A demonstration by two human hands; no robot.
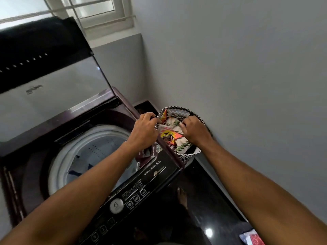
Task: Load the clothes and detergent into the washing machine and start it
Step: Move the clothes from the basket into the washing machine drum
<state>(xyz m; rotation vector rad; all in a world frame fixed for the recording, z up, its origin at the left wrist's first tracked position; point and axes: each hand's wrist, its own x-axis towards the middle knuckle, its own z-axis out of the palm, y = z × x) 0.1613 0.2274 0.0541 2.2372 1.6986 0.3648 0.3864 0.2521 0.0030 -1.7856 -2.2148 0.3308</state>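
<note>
view from above, looking down at a top-loading washing machine (74,131) w/ its lid (53,82) standing open toward the window (92,13). the round drum (92,152) is uncovered; some cloth w/ blue stripes (77,171) lies inside, partly hidden by the left forearm. one control panel (134,193) runs along the near edge, w/ one round silver dial (116,205) and several small buttons.

one laundry basket (184,156) w/ a black-and-white zigzag rim sits on the dark floor (203,200), squeezed between the machine's right side and the grey wall (230,76), touching or nearly touching both. little open room there.

two hands, both over the basket. left hand (144,129) has fingers curled, gripping the edge of a patterned cloth (170,134) (white w/ orange, yellow, green shapes). right hand (194,129) pinches the same cloth from the other side. the cloth is at the basket's top, partly over its rim nearest the machine.

one bare foot (182,196) shows on the floor beside the machine's front corner.
</note>
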